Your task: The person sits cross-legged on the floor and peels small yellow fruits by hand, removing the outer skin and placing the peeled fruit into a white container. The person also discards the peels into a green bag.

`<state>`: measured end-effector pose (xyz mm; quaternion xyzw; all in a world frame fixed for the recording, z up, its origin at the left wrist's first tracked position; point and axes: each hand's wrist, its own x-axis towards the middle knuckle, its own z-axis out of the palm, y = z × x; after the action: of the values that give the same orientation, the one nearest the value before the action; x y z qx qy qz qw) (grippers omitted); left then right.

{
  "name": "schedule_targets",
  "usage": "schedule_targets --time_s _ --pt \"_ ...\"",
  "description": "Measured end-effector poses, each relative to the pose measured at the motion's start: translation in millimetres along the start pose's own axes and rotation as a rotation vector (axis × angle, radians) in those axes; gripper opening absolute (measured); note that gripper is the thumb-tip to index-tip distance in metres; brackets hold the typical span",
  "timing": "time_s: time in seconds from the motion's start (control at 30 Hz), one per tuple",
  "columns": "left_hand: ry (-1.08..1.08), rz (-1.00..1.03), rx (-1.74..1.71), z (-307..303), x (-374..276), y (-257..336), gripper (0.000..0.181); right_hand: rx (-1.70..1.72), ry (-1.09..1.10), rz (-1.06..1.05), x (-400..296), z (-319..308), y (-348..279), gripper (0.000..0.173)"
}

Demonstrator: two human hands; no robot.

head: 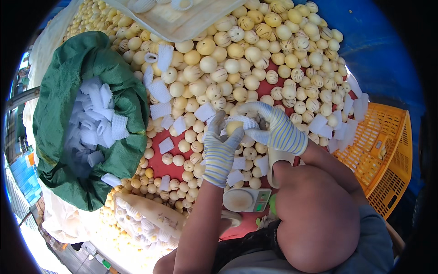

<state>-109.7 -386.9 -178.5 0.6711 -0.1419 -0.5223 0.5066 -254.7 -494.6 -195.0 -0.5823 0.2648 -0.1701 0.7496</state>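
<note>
A pale yellow pepino melon, partly covered by a white foam net sleeve, is held between my hands in the middle of the view. My left hand, in a striped knit glove, grips the bare side of the fruit from the left. My right hand, gloved alike, holds the sleeve at the right, its thumb and fingers closed around the netting. Around and beneath them lie many round pepino melons, some with purple streaks, and loose foam sleeves.
A green woven sack of foam sleeves stands at the left. Below it is a container of sleeved fruit. A small scale sits near my legs. An orange plastic crate is at the right, a whitish tray at the top.
</note>
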Motion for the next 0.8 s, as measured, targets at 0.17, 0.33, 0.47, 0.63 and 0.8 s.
schedule_targets --time_s 0.17,0.33,0.47,0.63,0.8 --pt "0.149 -0.095 0.136 -9 6 -13 0.06 -0.063 -0.101 0.001 7 0 -11 0.061" --pt "-0.217 -0.106 -0.371 -28 -9 -24 0.069 -0.009 -0.188 0.087 3 -2 1 0.061" --pt "-0.169 -0.091 -0.322 -36 -25 -12 0.05 0.124 -0.297 0.155 5 8 -8 0.052" --pt "-0.117 -0.183 0.258 -83 -51 2 0.036 0.217 -0.452 0.227 6 8 5 0.054" --pt "-0.012 -0.352 1.098 -227 -114 70 0.055 0.007 -0.182 0.209 0 0 19 0.049"
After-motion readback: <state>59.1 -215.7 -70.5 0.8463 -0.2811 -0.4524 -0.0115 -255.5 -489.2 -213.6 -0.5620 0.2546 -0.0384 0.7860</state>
